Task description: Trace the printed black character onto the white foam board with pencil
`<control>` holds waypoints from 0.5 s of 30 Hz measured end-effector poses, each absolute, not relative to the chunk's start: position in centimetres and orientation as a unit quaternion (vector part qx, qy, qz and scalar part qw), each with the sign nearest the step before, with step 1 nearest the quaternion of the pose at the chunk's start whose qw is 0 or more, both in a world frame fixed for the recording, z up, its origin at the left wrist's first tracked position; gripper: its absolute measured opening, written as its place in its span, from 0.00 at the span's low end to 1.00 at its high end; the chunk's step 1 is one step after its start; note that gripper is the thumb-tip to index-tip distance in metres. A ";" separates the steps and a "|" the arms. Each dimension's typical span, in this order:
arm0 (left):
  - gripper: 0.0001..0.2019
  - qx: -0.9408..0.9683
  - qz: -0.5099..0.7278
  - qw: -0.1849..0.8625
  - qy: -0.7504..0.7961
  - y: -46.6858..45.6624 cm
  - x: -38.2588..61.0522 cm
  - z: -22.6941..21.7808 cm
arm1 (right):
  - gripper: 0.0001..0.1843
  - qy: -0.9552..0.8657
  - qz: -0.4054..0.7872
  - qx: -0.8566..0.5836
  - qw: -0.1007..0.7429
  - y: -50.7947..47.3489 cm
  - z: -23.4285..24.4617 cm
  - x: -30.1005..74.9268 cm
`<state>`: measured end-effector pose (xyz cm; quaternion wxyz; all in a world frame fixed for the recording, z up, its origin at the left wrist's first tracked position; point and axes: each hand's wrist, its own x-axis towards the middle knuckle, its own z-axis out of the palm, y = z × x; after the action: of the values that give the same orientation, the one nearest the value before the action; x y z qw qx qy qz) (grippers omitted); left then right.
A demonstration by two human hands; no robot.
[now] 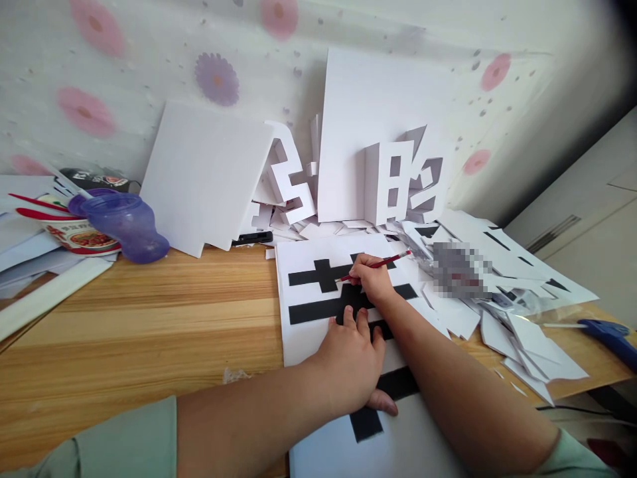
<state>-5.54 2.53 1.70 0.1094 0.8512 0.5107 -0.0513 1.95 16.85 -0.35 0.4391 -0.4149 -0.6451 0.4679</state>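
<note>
Currently, the right grip point(371, 277) is closed around a red pencil point(391, 259), thumb and fingers pressed together on the shaft. Orientation: the pencil's long axis slants across the grip, with the blunt end up and to the right and the point down and to the left. The point lies just left of the fingertips, at the lower right corner of the upper black shape point(326, 275); contact with the surface cannot be confirmed.

The left grip point(353, 358) is nearer the body than the right grip. Its fingers are spread, palm down, clamped on nothing; they press on the white sheet point(304, 342) and cover part of the black markings. The right grip is therefore the nearer of the 2 to the pencil point.

The sheet lies flat beneath both grips. Its long axis runs away from the body, while the second black bar point(311, 311) runs crosswise, between the right grip and the left grip.

Farther out, the tabletop point(199, 332) extends to the left of both grips. Beyond the right grip stands a large white board point(343, 133), with a cut white form point(388, 182) in front of it. To the right of the right grip lie white offcuts point(458, 315), and past these, a blue tool point(604, 335).
</note>
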 end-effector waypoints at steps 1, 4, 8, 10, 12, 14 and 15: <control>0.57 0.852 -0.049 0.107 0.510 2.5 -5.5 1.7 | 0.07 -0.647 0.470 -0.411 0.437 16.8 -0.2 1.9; 0.57 0.853 -0.038 0.101 0.511 2.5 -5.5 1.5 | 0.07 -0.652 0.478 -0.401 0.430 16.5 0.2 2.0; 0.58 0.853 -0.036 0.104 0.511 2.5 -5.6 1.3 | 0.07 -0.658 0.487 -0.391 0.422 16.5 0.3 2.1; 0.57 0.852 -0.039 0.105 0.511 2.5 -5.6 1.3 | 0.07 -0.660 0.491 -0.385 0.419 16.6 0.1 2.2; 0.57 0.852 -0.041 0.103 0.512 2.6 -5.6 1.3 | 0.07 -0.661 0.494 -0.381 0.418 16.7 -0.1 2.3; 0.57 0.852 -0.040 0.101 0.512 2.6 -5.6 1.2 | 0.07 -0.661 0.495 -0.379 0.418 16.7 -0.2 2.3; 0.57 0.853 -0.040 0.101 0.510 2.6 -5.6 1.2 | 0.07 -0.661 0.495 -0.379 0.418 16.7 -0.1 2.3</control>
<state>-5.62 2.61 1.20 0.1012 0.8530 0.5105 -0.0402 2.31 16.69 -0.15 0.4178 -0.3790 -0.6609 0.4950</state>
